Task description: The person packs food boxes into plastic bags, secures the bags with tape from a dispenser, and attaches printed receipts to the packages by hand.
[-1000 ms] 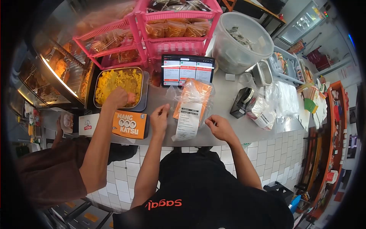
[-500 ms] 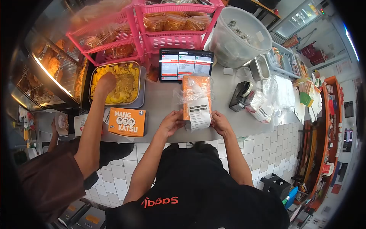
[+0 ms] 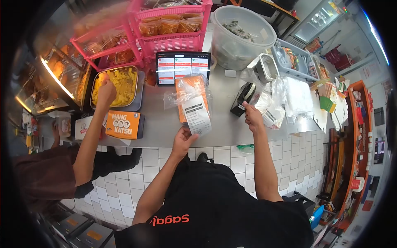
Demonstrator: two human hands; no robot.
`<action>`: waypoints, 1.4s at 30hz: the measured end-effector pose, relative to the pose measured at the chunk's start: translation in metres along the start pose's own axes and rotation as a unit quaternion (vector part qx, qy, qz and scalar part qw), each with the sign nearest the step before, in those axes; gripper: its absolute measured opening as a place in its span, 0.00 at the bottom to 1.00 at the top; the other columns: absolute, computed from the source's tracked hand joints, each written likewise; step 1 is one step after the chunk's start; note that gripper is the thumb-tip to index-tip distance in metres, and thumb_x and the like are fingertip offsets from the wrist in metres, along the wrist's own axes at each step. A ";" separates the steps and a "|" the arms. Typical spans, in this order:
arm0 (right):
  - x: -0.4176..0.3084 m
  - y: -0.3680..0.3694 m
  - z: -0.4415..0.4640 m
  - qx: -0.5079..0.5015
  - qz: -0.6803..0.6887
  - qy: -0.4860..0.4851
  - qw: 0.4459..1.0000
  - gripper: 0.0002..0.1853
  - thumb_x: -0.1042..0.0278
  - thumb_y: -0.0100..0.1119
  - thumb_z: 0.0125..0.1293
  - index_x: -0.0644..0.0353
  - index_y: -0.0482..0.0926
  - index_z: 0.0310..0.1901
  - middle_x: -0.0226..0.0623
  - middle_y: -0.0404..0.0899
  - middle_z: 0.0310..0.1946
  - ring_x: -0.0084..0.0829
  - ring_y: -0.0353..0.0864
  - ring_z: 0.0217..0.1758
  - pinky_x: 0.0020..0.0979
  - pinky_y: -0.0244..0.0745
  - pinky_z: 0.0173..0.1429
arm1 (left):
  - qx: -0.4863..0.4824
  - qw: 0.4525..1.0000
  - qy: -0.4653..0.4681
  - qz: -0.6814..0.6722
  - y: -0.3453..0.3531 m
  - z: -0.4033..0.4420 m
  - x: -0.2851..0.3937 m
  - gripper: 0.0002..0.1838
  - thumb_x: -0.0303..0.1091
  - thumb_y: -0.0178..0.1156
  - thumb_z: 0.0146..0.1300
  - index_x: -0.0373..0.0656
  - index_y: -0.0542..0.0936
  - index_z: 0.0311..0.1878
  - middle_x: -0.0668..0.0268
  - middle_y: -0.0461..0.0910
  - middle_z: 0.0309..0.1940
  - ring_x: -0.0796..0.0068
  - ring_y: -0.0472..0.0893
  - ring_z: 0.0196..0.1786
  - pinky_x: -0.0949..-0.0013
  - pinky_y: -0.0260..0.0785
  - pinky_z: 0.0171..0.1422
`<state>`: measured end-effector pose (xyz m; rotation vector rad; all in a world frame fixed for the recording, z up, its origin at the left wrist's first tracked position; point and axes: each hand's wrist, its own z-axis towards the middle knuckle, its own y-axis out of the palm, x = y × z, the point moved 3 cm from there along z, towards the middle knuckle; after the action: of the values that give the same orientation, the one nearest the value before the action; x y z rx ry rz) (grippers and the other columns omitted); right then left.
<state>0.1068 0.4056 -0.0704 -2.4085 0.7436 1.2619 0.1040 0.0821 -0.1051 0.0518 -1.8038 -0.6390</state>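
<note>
My left hand [image 3: 183, 141] pinches the lower edge of a printed receipt [image 3: 196, 115]. The receipt lies over an orange box [image 3: 181, 86] wrapped in a clear plastic bag [image 3: 188, 95], close to the counter's front edge. Reaching to the right, my right hand [image 3: 253, 117] has its fingertips at the near side of a black tape dispenser [image 3: 239, 105]. Its fingers are curled together; whatever is pinched there is too small to make out.
A co-worker's hand [image 3: 106, 94] is over a metal tray of yellow food [image 3: 126, 84]. Another orange box [image 3: 124, 125] stands before it. Behind are a tablet [image 3: 182, 68], pink racks [image 3: 169, 43] and a clear bucket [image 3: 242, 49]. Plastic bags [image 3: 300, 97] lie right.
My right hand has left the bagged box and moved right to the tape dispenser. My left hand has shifted onto the receipt's edge. The co-worker's hand has lifted somewhat from the food.
</note>
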 end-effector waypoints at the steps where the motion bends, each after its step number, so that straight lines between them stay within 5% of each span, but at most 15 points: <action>1: 0.004 0.002 0.005 -0.043 0.061 0.021 0.997 0.12 0.54 0.65 0.65 0.54 0.79 0.36 0.15 0.56 0.17 0.11 0.51 0.14 0.21 0.42 0.17 | 0.007 1.000 0.003 0.004 0.006 -0.002 0.002 0.10 0.32 0.60 0.69 0.39 0.73 0.47 0.63 0.81 0.46 0.75 0.80 0.50 0.70 0.71 0.60; 3: 0.015 0.001 0.013 -0.049 0.105 0.020 0.993 0.11 0.55 0.65 0.66 0.53 0.79 0.35 0.15 0.55 0.16 0.11 0.51 0.14 0.21 0.42 0.17 | -0.026 0.998 -0.054 -0.001 0.014 -0.008 -0.002 0.17 0.30 0.61 0.68 0.35 0.74 0.57 0.61 0.80 0.53 0.75 0.79 0.53 0.68 0.68 0.63; 6: 0.023 0.015 -0.013 -0.045 0.188 -0.005 0.981 0.10 0.58 0.64 0.66 0.53 0.79 0.36 0.14 0.55 0.16 0.11 0.51 0.13 0.20 0.43 0.17 | -0.037 0.994 -0.098 0.019 0.015 -0.023 -0.016 0.19 0.31 0.62 0.68 0.33 0.75 0.59 0.62 0.80 0.54 0.77 0.79 0.53 0.71 0.69 0.61; 10: 0.076 0.036 -0.018 0.008 0.176 -0.072 0.982 0.09 0.60 0.64 0.66 0.57 0.80 0.37 0.15 0.60 0.16 0.12 0.53 0.14 0.22 0.45 0.17 | -0.046 0.986 -0.150 0.052 0.018 -0.040 -0.026 0.19 0.39 0.59 0.71 0.33 0.78 0.55 0.64 0.84 0.46 0.78 0.81 0.48 0.72 0.73 0.52; 12: 0.108 0.033 0.009 0.149 0.092 -0.124 0.977 0.10 0.60 0.64 0.66 0.58 0.80 0.35 0.16 0.62 0.17 0.12 0.56 0.16 0.22 0.48 0.19 | -0.054 0.983 -0.160 0.068 0.021 -0.044 -0.024 0.20 0.42 0.58 0.72 0.33 0.78 0.54 0.64 0.84 0.44 0.77 0.83 0.43 0.70 0.75 0.47; 14: 0.101 0.028 0.007 0.152 0.132 -0.080 0.976 0.10 0.60 0.63 0.65 0.58 0.80 0.34 0.17 0.64 0.19 0.12 0.59 0.20 0.21 0.52 0.23 | -0.058 0.979 -0.193 0.038 0.025 -0.048 -0.019 0.21 0.44 0.56 0.73 0.34 0.79 0.54 0.63 0.84 0.44 0.74 0.83 0.41 0.69 0.76 0.44; 17: 0.091 0.024 -0.017 0.058 0.170 -0.020 0.984 0.10 0.60 0.63 0.66 0.58 0.82 0.34 0.17 0.66 0.21 0.12 0.60 0.22 0.20 0.54 0.26 | -0.055 0.978 -0.196 0.046 0.024 -0.048 -0.022 0.22 0.47 0.54 0.74 0.35 0.79 0.54 0.64 0.84 0.44 0.74 0.83 0.42 0.70 0.76 0.45; 23: 0.101 0.030 -0.144 -0.262 -0.041 -0.032 0.964 0.14 0.56 0.62 0.69 0.60 0.84 0.35 0.19 0.71 0.20 0.11 0.64 0.24 0.20 0.58 0.27 | -0.020 0.977 -0.205 0.050 0.025 -0.049 -0.031 0.21 0.48 0.54 0.73 0.39 0.81 0.53 0.67 0.84 0.45 0.78 0.81 0.46 0.71 0.74 0.48; 33: 0.135 0.056 -0.157 -0.211 -0.066 -0.027 0.975 0.17 0.55 0.62 0.69 0.64 0.84 0.34 0.19 0.73 0.22 0.11 0.61 0.26 0.21 0.55 0.29 | -0.072 0.975 -0.209 0.037 0.022 -0.048 -0.023 0.20 0.46 0.54 0.74 0.40 0.80 0.56 0.69 0.83 0.49 0.79 0.79 0.50 0.71 0.70 0.52; 35: 0.136 0.055 -0.151 -0.211 -0.094 -0.022 0.973 0.17 0.55 0.63 0.69 0.64 0.84 0.34 0.18 0.72 0.22 0.11 0.61 0.26 0.21 0.55 0.29 | -0.038 0.981 -0.128 0.143 0.022 -0.037 0.009 0.18 0.43 0.56 0.73 0.38 0.79 0.53 0.69 0.83 0.49 0.80 0.79 0.50 0.71 0.70 0.54; 37: 0.136 0.054 -0.146 -0.218 -0.096 -0.029 0.971 0.18 0.53 0.63 0.68 0.63 0.84 0.34 0.21 0.75 0.22 0.13 0.65 0.25 0.22 0.59 0.29 | 0.094 0.958 0.033 0.269 -0.011 -0.010 0.018 0.17 0.43 0.63 0.68 0.38 0.79 0.48 0.69 0.83 0.42 0.78 0.79 0.44 0.71 0.70 0.51; 39: 0.143 0.053 -0.139 -0.226 -0.103 -0.033 0.968 0.19 0.52 0.63 0.68 0.63 0.84 0.35 0.24 0.78 0.23 0.14 0.70 0.25 0.23 0.64 0.29 | 0.217 0.837 0.141 0.481 0.001 0.006 0.074 0.20 0.46 0.69 0.60 0.39 0.78 0.44 0.65 0.80 0.39 0.70 0.77 0.43 0.65 0.68 0.51; 40: 0.153 0.054 -0.130 -0.233 -0.114 -0.011 0.966 0.18 0.52 0.63 0.68 0.63 0.84 0.35 0.24 0.78 0.23 0.15 0.70 0.25 0.23 0.65 0.30 | 0.215 0.839 0.143 0.479 0.001 0.022 0.084 0.20 0.46 0.69 0.60 0.39 0.78 0.44 0.65 0.80 0.39 0.70 0.77 0.43 0.65 0.68 0.51; 42: 0.163 0.056 -0.117 -0.237 -0.128 0.008 0.963 0.18 0.52 0.63 0.67 0.63 0.84 0.36 0.24 0.78 0.23 0.15 0.71 0.26 0.23 0.65 0.31 | 0.190 0.706 0.325 0.600 0.011 0.047 0.107 0.23 0.48 0.72 0.55 0.39 0.79 0.42 0.61 0.78 0.39 0.61 0.74 0.46 0.59 0.64 0.52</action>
<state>0.2287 0.2528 -0.1424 -2.7704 0.1236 1.4353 0.0287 0.0728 -0.0158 -0.5294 -0.8998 0.6522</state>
